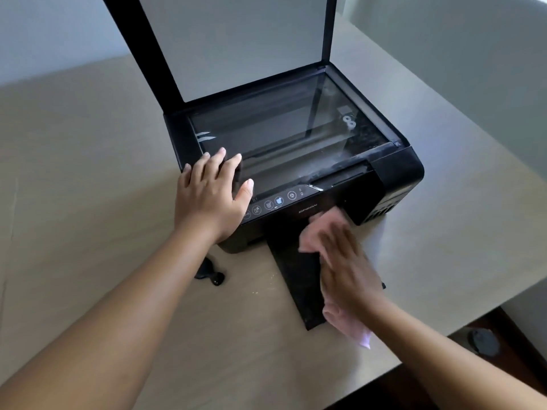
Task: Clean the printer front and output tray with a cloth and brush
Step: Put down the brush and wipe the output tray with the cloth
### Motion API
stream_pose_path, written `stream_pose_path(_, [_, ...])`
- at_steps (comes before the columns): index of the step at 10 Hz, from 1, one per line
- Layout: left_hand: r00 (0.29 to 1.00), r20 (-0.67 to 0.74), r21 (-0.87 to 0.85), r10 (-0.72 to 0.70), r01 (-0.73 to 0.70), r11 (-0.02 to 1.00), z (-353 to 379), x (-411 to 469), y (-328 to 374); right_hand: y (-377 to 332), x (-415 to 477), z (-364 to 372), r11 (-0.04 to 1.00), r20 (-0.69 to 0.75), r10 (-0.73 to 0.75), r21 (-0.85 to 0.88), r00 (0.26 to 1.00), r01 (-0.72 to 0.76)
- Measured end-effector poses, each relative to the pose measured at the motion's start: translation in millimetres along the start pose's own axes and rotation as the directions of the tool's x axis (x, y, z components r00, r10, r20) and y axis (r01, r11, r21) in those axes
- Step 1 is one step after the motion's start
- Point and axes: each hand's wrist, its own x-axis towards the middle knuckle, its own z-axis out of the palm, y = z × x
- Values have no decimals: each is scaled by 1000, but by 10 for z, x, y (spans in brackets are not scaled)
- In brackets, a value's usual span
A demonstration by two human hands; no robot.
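Note:
A black printer (393, 170) stands on the table with its scanner lid (236, 45) raised and the dusty glass bared. Its output tray (296, 279) juts out toward me. My left hand (211, 196) lies flat with straight fingers on the printer's front left corner, above the control panel. My right hand (349, 270) presses a pink cloth (316, 232) against the tray and the lower front of the printer; the hand is blurred. More of the cloth hangs out under my wrist. A small black brush (210, 273) lies on the table left of the tray.
The beige table (88, 173) ends close on the right and at the front right, where dark floor shows. A dark round object (485, 341) lies on the floor below that edge. A pale wall stands behind the printer.

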Motion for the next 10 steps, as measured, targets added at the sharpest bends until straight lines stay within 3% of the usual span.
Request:
stream_pose_path(1, [1000, -2, 3, -3, 3, 1000, 3, 7, -3, -300, 281, 52, 979, 11, 199, -46, 980, -199])
stream_pose_path(2, [1000, -3, -3, -8, 8, 1000, 4, 4, -11, -515, 222, 67, 986, 81, -160, -41, 984, 164])
stream_pose_path(3, [1000, -14, -9, -8, 8, 1000, 6, 6, -14, -121, -158, -26, 893, 108, -447, -14, 888, 451])
stream_pose_path(4, [1000, -22, -21, -11, 10, 1000, 12, 10, -9, 314, -319, -64, 983, 63, -178, -43, 982, 181])
stream_pose_path(5, [1000, -22, -25, -14, 13, 1000, -1, 10, 0, 149, -117, 4, 972, -10, 236, 1, 972, -236])
stream_pose_path(6, [1000, -22, -28, -14, 13, 1000, -6, 1, -4, -272, -220, 126, 994, 10, -113, -7, 994, 113])
stream_pose_path(7, [1000, -18, -31, -13, 12, 999, -13, 5, -4, -113, -541, 24, 886, 109, -452, -64, 885, 460])
stream_pose_path(8, [1000, -28, -33, -12, 11, 999, 4, 12, -4, 270, -608, -26, 983, 26, -149, -102, 988, 151])
stream_pose_path(9, [999, -33, -42, -15, 13, 999, 7, 17, 2, 131, -407, 14, 960, -11, 275, -56, 961, -275])
stream_pose_path(10, [1000, -25, -37, -19, 18, 999, 7, 21, 2, -314, -331, 131, 999, 19, 40, 9, 999, -41])
